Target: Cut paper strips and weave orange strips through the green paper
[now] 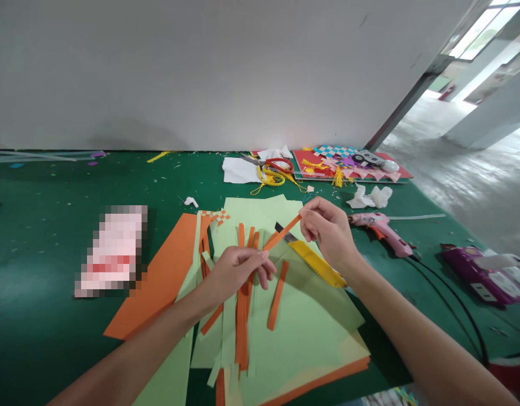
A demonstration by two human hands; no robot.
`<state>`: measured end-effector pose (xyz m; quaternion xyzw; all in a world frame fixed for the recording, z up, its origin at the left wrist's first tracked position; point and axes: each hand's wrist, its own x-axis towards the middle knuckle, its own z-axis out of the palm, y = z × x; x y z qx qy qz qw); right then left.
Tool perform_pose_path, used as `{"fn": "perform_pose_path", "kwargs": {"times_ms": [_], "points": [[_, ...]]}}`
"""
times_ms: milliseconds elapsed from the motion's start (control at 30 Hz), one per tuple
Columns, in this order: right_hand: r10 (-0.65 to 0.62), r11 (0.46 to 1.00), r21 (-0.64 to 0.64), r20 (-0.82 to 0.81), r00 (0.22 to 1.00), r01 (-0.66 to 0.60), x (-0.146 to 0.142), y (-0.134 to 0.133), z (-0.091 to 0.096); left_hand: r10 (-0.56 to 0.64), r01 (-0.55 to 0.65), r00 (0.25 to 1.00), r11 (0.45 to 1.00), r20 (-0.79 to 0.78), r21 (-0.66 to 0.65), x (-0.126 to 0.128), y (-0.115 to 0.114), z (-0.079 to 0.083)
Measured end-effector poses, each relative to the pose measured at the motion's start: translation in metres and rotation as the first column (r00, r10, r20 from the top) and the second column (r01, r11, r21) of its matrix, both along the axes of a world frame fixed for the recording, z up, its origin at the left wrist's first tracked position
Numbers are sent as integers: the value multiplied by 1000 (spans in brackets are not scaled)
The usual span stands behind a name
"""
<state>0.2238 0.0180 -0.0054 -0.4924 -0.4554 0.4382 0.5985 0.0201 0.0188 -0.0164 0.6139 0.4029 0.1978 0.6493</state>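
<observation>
Both my hands hold one orange paper strip (282, 234) above the table. My left hand (238, 270) pinches its lower end and my right hand (327, 228) pinches its upper end. Below them lie pale green paper sheets (302, 316) with several loose orange strips (243, 321) and green strips on top. A small orange-and-green woven patch (215, 216) sits at the strips' far end. A yellow utility knife (314, 262) rests on the green paper just under my right hand.
An orange sheet (158, 282) lies left of the pile. A pink glue gun (382, 228) with a black cord is at the right, beside a purple power strip (484, 276). Red scissors (272, 164), yellow cord, crumpled tissue (370, 197) and a woven craft board (348, 160) sit at the back.
</observation>
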Motion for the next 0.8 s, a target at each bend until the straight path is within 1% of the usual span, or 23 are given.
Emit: {"fn": "perform_pose_path", "kwargs": {"times_ms": [300,600,800], "points": [[11,1000,-10,-7,1000,-11,0,0,-3,-38,37,999,999,33,17,-1,0,-6],[-5,1000,-10,-3,1000,5,0,1,-1,-57,57,998,998,30,-12,-1,0,-1],[6,1000,-21,7,1000,-6,1,1,-2,-48,48,998,999,37,4,-3,-1,-3]]}}
